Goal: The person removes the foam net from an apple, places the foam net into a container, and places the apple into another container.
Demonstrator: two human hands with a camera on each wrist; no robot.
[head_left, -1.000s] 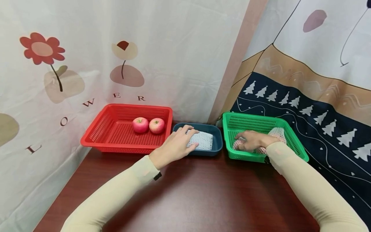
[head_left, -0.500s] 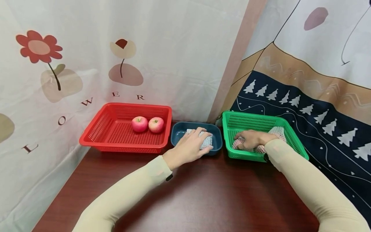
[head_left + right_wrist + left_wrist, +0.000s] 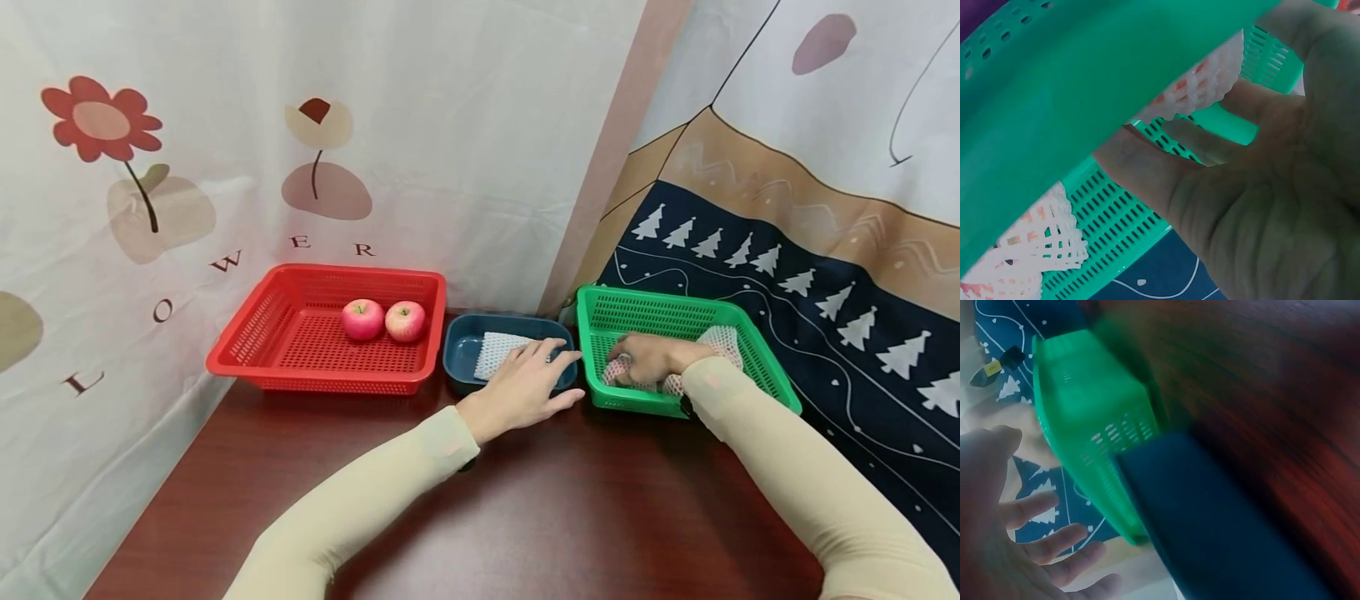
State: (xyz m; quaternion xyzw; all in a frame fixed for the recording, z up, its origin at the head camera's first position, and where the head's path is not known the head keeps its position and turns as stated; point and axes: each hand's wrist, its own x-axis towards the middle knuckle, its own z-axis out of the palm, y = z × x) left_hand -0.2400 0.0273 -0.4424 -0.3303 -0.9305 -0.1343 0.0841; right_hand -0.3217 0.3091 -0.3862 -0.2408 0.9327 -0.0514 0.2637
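Observation:
My left hand hovers over the right part of a small blue tray, fingers spread and holding nothing. A flat white foam net lies in that tray. In the left wrist view, the fingers of my left hand are apart, with the green basket beyond them. My right hand reaches into the green basket. Its thumb and fingers curl round a reddish fruit in a foam net, partly hidden by the basket's rim in the right wrist view. More netted fruit lies beside it.
A red basket stands at the left with two bare apples at its right side. The blue tray sits between the two baskets. All stand at the back of a dark wooden table, before a printed curtain.
My left hand has moved right across the blue tray, uncovering the left part of the white foam net. My right hand has stayed in the green basket, almost still.

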